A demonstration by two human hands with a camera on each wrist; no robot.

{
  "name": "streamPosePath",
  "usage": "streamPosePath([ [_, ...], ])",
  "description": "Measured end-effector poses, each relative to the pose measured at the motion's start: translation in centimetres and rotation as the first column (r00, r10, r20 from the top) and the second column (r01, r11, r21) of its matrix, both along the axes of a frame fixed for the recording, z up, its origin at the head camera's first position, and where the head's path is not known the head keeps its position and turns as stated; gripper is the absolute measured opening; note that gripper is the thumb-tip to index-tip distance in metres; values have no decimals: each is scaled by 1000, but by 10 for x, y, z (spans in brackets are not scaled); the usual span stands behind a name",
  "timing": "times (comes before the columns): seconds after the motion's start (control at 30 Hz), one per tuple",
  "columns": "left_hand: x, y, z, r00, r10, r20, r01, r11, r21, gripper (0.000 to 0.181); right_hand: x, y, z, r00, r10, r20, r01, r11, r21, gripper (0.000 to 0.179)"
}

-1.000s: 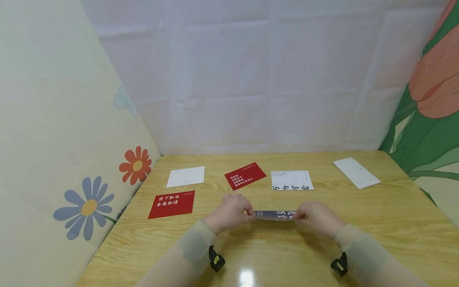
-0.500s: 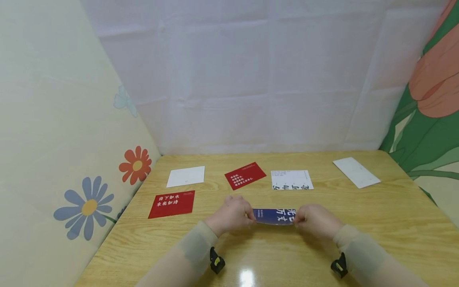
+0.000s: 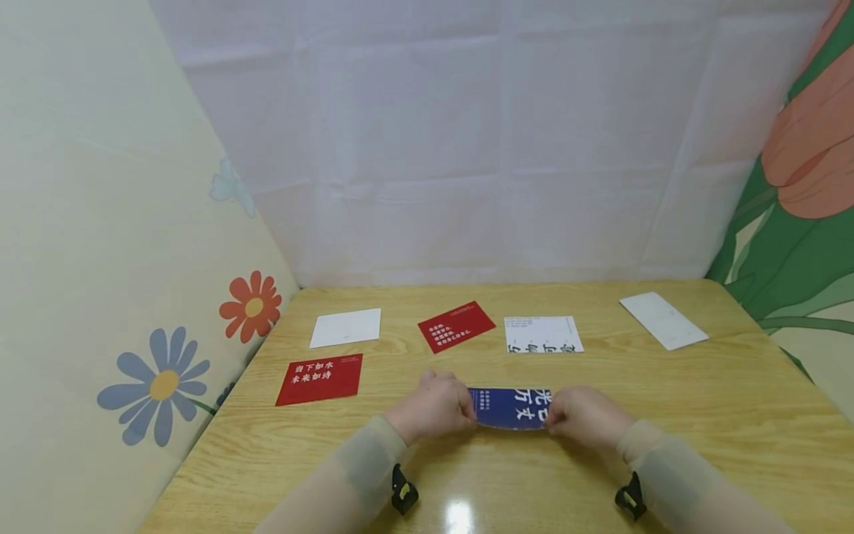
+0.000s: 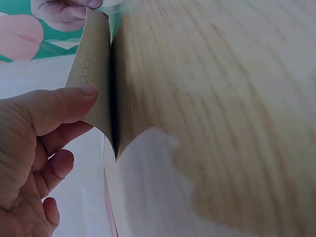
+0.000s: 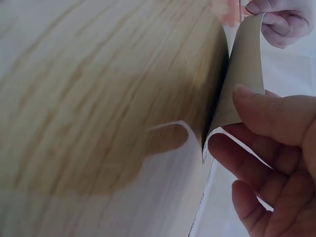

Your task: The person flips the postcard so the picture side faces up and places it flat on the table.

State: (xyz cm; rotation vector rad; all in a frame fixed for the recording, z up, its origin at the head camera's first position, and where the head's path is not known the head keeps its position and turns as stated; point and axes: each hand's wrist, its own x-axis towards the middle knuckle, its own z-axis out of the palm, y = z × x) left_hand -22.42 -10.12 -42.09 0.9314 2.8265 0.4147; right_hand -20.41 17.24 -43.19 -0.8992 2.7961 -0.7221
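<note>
A blue postcard (image 3: 510,409) with white characters is stretched between my two hands, a little in front of the table's middle. Its left end is pinched by my left hand (image 3: 434,406), thumb on the pale back in the left wrist view. On the other side my right hand (image 3: 590,417) pinches the right end. The card is tilted and slightly bowed, blue face toward the head camera. In both wrist views its pale back (image 4: 96,61) shows, and the lower edge is at or very near the tabletop; I cannot tell whether it touches.
Behind lie a red postcard (image 3: 457,326), a white card with black characters (image 3: 543,334) and a plain white card (image 3: 663,320) at far right. At left are a white card (image 3: 345,328) and a red postcard (image 3: 320,380). A white cloth (image 3: 427,148) hangs behind the wooden table (image 3: 520,489).
The blue postcard has turned from nearly edge-on to showing much more of its blue face. Both hands have come slightly nearer to me while holding its ends. The other cards stay put.
</note>
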Motion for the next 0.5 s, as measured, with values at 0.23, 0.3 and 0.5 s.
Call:
streamPosePath([
  [0.23, 0, 0, -5, 1000, -12, 0, 12, 1000, -9, 11, 0, 0, -2, 1000, 2, 14, -3, 999, 35, 9],
  [0.3, 1, 0, -5, 1000, -20, -6, 20, 1000, -8, 10, 0, 0, -2, 1000, 7, 12, -7, 999, 41, 9],
  [0.5, 2, 0, -8, 999, -30, -14, 30, 999, -15, 8, 0, -1, -2, 999, -8, 35, 6, 997, 75, 9],
])
